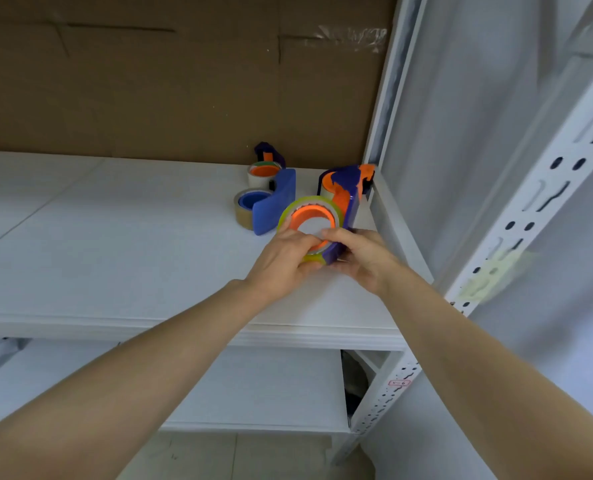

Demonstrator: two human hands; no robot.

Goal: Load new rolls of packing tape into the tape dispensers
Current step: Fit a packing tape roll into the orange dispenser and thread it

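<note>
On the white shelf (115, 237), both hands hold a purple and orange tape dispenser (353, 207) that carries a yellowish tape roll (297, 205) on its orange hub (322, 213). The grip of the left hand (283, 258) is curled around the roll, and the grip of the right hand (366, 263) closes on the dispenser body. A blue dispenser (276, 202) lies just behind.

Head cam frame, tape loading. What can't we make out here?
- Head view: the left hand and right hand cover the lower part of the held dispenser and its tape roll. Seating on the orange hub is unclear.
- Rear dispenser: partly behind the blue dispenser, threading too small to tell.
- Red label: too small to read.
- Dark gap below the shelf: contents unlit.
</note>
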